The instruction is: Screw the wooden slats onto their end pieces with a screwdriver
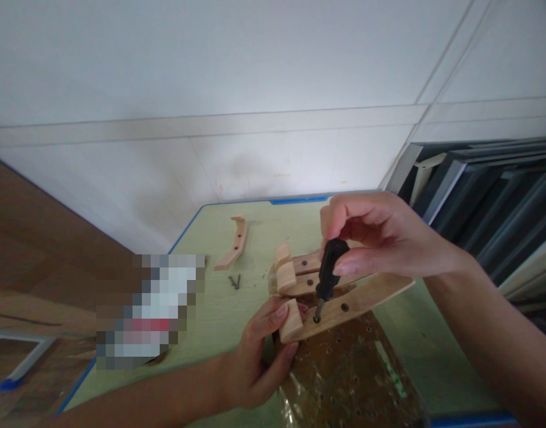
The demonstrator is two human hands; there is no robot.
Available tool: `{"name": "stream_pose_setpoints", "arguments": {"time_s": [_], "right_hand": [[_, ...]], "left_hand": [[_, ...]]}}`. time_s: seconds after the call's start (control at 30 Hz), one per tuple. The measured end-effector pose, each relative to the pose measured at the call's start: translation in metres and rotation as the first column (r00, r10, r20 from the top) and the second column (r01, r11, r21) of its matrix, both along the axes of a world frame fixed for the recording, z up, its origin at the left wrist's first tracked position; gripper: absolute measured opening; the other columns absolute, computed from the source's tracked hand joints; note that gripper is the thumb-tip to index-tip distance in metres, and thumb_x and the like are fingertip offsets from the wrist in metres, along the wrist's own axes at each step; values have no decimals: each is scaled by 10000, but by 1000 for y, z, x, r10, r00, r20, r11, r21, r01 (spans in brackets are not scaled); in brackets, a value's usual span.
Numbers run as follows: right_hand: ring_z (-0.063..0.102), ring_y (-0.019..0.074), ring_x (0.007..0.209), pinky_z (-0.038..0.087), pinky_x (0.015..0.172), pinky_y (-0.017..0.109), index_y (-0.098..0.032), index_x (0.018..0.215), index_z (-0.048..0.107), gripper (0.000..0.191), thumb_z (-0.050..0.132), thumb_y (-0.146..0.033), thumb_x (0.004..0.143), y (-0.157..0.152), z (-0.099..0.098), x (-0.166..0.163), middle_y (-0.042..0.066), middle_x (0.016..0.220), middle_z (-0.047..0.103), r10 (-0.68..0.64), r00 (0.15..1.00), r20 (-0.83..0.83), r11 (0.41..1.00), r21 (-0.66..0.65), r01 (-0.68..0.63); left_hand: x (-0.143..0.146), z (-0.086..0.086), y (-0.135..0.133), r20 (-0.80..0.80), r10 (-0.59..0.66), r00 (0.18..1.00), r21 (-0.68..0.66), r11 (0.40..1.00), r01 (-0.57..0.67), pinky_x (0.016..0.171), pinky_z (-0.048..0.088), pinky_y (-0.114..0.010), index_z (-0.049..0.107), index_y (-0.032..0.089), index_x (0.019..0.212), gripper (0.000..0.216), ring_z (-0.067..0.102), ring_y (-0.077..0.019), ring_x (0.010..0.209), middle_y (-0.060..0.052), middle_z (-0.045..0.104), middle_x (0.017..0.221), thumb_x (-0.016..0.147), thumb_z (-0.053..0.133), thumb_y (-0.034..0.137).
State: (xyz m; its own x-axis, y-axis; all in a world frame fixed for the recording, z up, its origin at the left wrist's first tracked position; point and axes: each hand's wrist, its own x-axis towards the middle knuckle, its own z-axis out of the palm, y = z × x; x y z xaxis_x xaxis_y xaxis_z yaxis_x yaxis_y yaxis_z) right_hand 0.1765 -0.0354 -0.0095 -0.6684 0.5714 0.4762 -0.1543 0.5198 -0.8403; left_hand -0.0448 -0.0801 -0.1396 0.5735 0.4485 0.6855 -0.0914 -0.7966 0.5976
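My right hand (366, 232) grips a short black-handled screwdriver (330, 267), tilted, with its tip at a hole near the curled end of the nearest curved wooden hook (362, 303). A second dark hole or screw head shows farther along that piece. My left hand (264, 345) pinches the curled end of the same hook, thumb on top and fingers partly hidden. Beneath lies a brown block wrapped in clear tape (344, 368). Just behind, more wooden hooks (286, 276) rest side by side, each with a dark screw showing.
Another curved wooden piece with two holes (239, 238) lies at the table's back left. Two screws (234, 282) sit in front of it. A pixelated object (161, 309) is on the left edge. Dark panels (491, 190) lean at the right; a white wall (255, 160) stands behind.
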Motion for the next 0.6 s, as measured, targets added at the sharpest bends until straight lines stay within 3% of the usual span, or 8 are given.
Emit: {"name": "stream_pose_setpoints", "arguments": {"time_s": [0.13, 0.37, 0.6], "right_hand": [[480, 45, 610, 396, 512, 162, -123, 732, 504, 157, 639, -51, 696, -2, 2, -1, -24, 686, 532, -47, 998, 48, 998, 43, 45], [584, 122, 847, 474, 679, 240, -157, 655, 395, 247, 622, -113, 741, -6, 0, -8, 15, 810, 598, -105, 994, -16, 993, 54, 106], [589, 85, 590, 417, 465, 184, -179, 576, 315, 357, 637, -106, 710, -8, -2, -11, 26, 663, 642, -178, 984, -22, 983, -51, 177]], "left_hand": [[0, 1, 0, 19, -14, 1000, 3, 1000, 14, 892, 438, -403, 160, 169, 1355, 701, 471, -234, 1057, -124, 480, 1116, 740, 430, -32], [0, 1, 0, 13, -24, 1000, -7, 1000, 24, 906, 433, -405, 148, 168, 1351, 712, 457, -225, 1061, -119, 463, 1133, 730, 424, -47], [-2, -1, 0, 9, 3, 1000, 5, 1000, -3, 896, 438, -429, 152, 159, 1353, 707, 455, -256, 1095, -140, 474, 1144, 733, 430, -35]]}}
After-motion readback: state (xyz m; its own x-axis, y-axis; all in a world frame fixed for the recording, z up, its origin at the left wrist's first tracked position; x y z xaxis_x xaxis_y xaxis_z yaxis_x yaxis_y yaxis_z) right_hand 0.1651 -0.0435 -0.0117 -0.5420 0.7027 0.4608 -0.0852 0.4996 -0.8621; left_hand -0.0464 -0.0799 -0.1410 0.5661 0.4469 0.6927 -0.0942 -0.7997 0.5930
